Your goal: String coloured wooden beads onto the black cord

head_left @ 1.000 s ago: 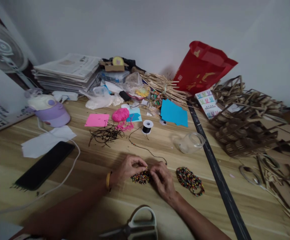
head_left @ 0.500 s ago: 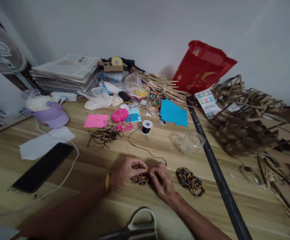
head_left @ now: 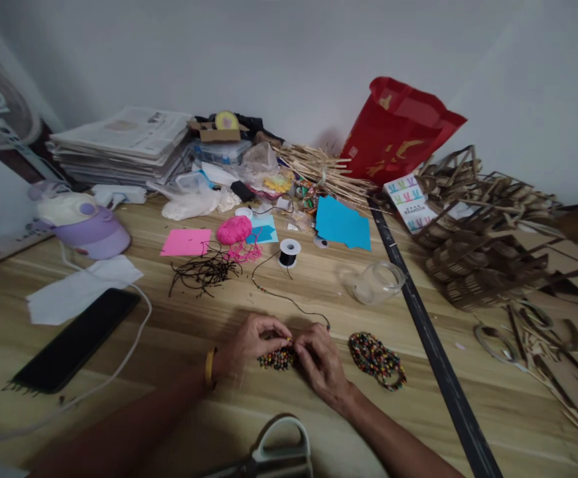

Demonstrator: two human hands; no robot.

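My left hand (head_left: 255, 338), with a yellow band at the wrist, is closed in a pinch over a small pile of multicoloured beads (head_left: 275, 360). A tiny yellowish bead shows at its fingertips. Close against it, my right hand (head_left: 321, 364) has its fingers pinched on the thin black cord (head_left: 296, 304); the cord's tip is hidden. That cord trails back over the table, a few beads on it, towards a white spool of black cord (head_left: 289, 253). To the right of my hands lies a heap of beaded bracelets (head_left: 377, 359).
Scissors (head_left: 283, 441) lie at the near edge. A glass jar (head_left: 379, 283) is on its side at right, near a black strip (head_left: 433, 352). Black cord pieces (head_left: 204, 271), pink yarn (head_left: 233, 230) and a phone (head_left: 74, 340) lie left. Woven baskets (head_left: 482, 265) stand right.
The whole view has shifted slightly, so things sit a little further left. Both hands stay together at the bead pile, fingers still pinched.
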